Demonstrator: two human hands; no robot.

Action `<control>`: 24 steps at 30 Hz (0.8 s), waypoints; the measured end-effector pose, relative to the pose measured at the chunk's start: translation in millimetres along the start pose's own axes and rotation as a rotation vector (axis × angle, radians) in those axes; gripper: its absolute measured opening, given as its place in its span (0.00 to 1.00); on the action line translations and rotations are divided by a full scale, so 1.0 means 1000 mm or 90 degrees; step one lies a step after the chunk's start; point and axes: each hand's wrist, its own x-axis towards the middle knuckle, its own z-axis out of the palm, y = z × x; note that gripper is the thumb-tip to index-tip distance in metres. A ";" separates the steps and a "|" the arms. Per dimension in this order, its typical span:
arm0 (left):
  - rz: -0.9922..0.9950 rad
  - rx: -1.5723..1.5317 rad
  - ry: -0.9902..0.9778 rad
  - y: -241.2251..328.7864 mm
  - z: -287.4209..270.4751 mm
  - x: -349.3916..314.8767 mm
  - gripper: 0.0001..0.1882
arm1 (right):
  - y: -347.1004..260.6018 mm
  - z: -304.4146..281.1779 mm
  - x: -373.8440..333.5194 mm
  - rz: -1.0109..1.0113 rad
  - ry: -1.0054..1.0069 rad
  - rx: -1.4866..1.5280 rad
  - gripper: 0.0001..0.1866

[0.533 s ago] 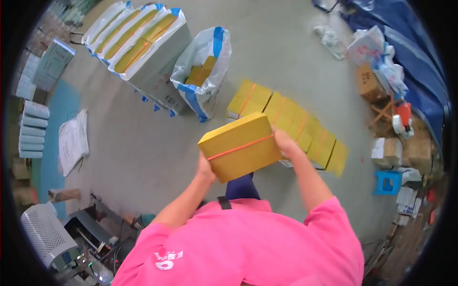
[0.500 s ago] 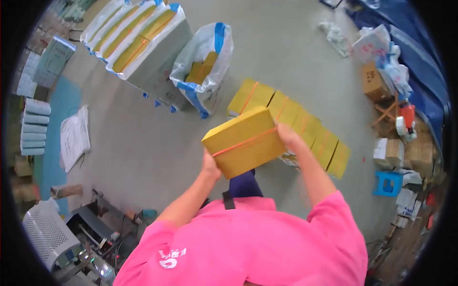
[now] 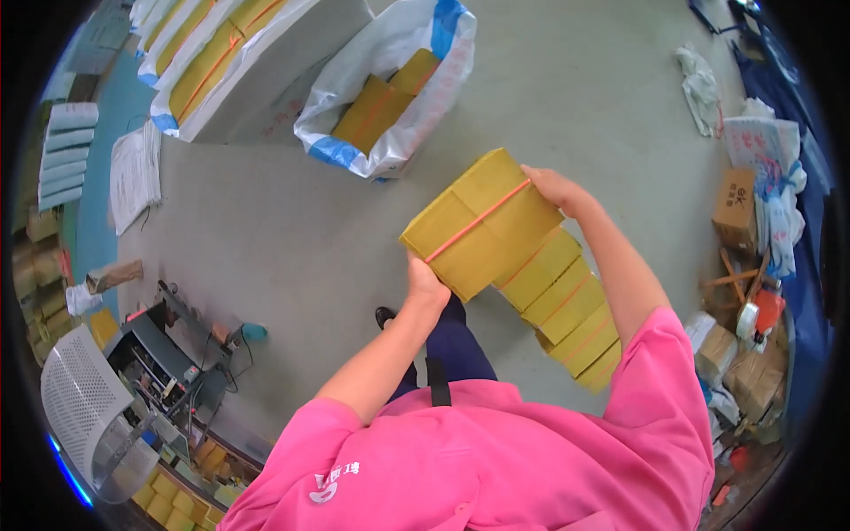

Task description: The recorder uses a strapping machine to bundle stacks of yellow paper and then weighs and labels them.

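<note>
Between my two hands is a yellow paper packet (image 3: 482, 226) with an orange band around it, raised above the floor. My left hand (image 3: 427, 285) grips its lower left end, and my right hand (image 3: 551, 188) holds the upper right end. Some fingers of both hands are hidden behind the packet. Below and to the right of it, a row of similar yellow packets (image 3: 567, 310) stands on the floor, partly covered by the held one and my right forearm. Ahead stands an open white sack (image 3: 434, 111) with blue stripes and a few yellow packets inside.
Full white sacks (image 3: 292, 66) of yellow packets stand at the far left. White folded sacks (image 3: 135, 177) lie on the left floor. A grey machine (image 3: 164, 350) is at the lower left. Cartons (image 3: 735, 208) and a blue tarp (image 3: 810, 292) line the right side.
The held packet has shifted right and tilted more steeply, with both hands still on it. The open sack and the row of packets appear closer as my view has moved forward and turned.
</note>
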 end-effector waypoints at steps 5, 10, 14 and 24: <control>-0.010 0.016 0.046 -0.015 0.005 0.022 0.29 | 0.003 -0.019 0.042 -0.001 -0.024 0.007 0.31; -0.059 0.144 0.082 0.013 -0.029 0.012 0.35 | -0.002 -0.006 0.061 -0.004 -0.030 0.100 0.33; -0.041 0.300 0.128 0.033 -0.127 -0.040 0.44 | 0.068 -0.007 0.089 -0.154 0.243 -0.026 0.26; 0.225 0.260 0.839 0.000 -0.487 -0.349 0.32 | 0.129 0.049 0.057 -0.417 0.314 -1.458 0.22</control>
